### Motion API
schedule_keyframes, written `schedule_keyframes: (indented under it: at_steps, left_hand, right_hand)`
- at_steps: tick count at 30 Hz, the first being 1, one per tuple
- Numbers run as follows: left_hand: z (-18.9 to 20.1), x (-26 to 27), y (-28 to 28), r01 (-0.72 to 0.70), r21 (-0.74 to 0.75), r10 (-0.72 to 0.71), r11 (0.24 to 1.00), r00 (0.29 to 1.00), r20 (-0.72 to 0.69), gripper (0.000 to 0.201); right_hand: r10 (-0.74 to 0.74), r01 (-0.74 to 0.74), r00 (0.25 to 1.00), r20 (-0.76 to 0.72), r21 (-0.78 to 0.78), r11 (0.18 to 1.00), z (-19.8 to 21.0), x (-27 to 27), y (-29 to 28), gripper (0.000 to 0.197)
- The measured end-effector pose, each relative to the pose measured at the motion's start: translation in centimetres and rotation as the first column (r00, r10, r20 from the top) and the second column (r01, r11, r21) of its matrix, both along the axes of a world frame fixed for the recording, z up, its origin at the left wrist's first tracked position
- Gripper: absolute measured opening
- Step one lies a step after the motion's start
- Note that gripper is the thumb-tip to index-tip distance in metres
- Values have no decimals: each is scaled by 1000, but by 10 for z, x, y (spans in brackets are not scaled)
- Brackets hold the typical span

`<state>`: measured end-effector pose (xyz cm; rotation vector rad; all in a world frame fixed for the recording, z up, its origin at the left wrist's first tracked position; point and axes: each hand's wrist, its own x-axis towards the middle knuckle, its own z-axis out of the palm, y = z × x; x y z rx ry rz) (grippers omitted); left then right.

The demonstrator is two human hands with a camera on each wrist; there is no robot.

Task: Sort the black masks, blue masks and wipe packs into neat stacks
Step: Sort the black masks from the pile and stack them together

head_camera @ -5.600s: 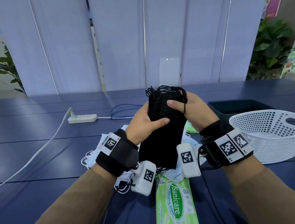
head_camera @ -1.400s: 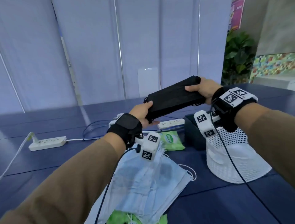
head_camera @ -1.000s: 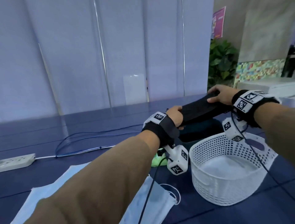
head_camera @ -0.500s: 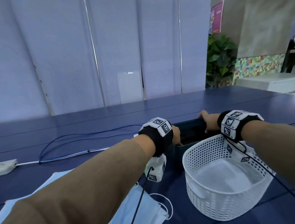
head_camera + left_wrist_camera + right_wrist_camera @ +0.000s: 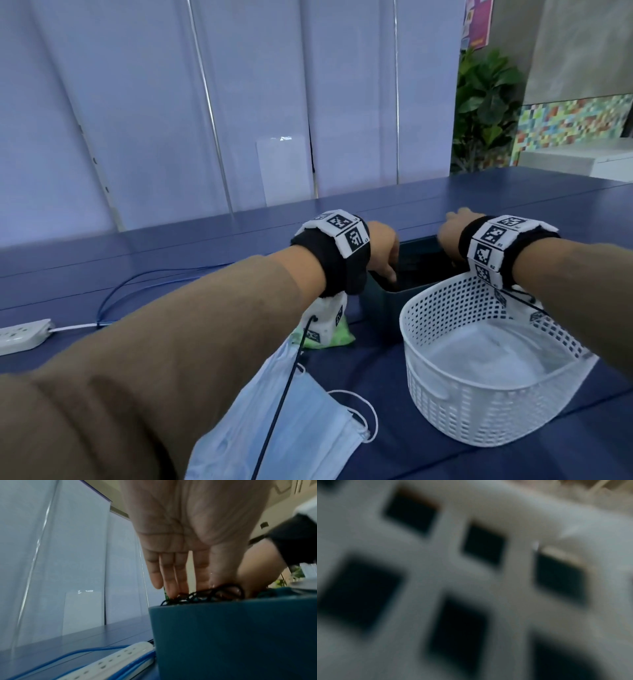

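The long dark blue table (image 5: pixel 513 195) carries everything. On its right side, near the person, stands the white perforated plastic basket (image 5: pixel 479 411), and just behind it, further away, the dark teal plastic bin (image 5: pixel 380 305). The stack of light blue pleated masks (image 5: pixel 291 428) lies near, to the left of the basket, and a green wipe pack (image 5: pixel 337 337) lies beside the bin, partly hidden under the left wrist. The black masks (image 5: pixel 204 595) are inside the bin; from the left wrist view only their tangled ear loops show above the rim. The left hand (image 5: pixel 382 250) has straight fingers pointing down into the bin and touches the loops, gripping nothing. The right hand (image 5: pixel 452 233) reaches over the far right part of the bin, but how its fingers lie I cannot tell; its wrist camera shows only the blurred basket wall. I judge the step is settling the black stack in the bin. To do it well, press it flat with both palms, tuck the loose loops below the rim, and lift the hands straight up so no loop catches a finger.
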<state>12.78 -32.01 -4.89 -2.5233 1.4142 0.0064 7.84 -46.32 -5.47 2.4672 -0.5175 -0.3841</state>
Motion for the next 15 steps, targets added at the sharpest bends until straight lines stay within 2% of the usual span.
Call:
schedule_keyframes:
  at_steps: [4, 6, 7, 9, 10, 12, 15]
  left_hand:
    - [-27, 10, -18, -41, 173, 39, 984, 999, 14, 34]
    - [-52, 51, -44, -132, 256, 128, 958, 991, 30, 31]
    - [-53, 59, -48, -144, 290, 144, 946, 989, 20, 23]
    - [-31, 35, -33, -130, 277, 133, 952, 991, 9, 16]
    - [-15, 10, -18, -89, 252, 86, 964, 996, 23, 21]
    - [-6, -13, -6, -27, 174, 23, 984, 999, 23, 33]
    - [3, -28, 3, -87, 105, 87, 991, 996, 4, 35]
  right_hand:
    - [-31, 23, 999, 42, 161, 987, -9, 6, -11, 31]
    - [2, -13, 999, 51, 214, 977, -11, 8, -16, 38]
    - [-17, 14, 1000, 8, 237, 971, -11, 7, -18, 45]
    - [-43, 60, 997, -69, 262, 963, -10, 6, -20, 58]
    - [-47, 68, 995, -82, 269, 961, -10, 5, -21, 61]
    - [-40, 68, 993, -112, 263, 962, -12, 5, -22, 60]
    - [-20, 50, 984, -178, 166, 985, -15, 7, -20, 52]
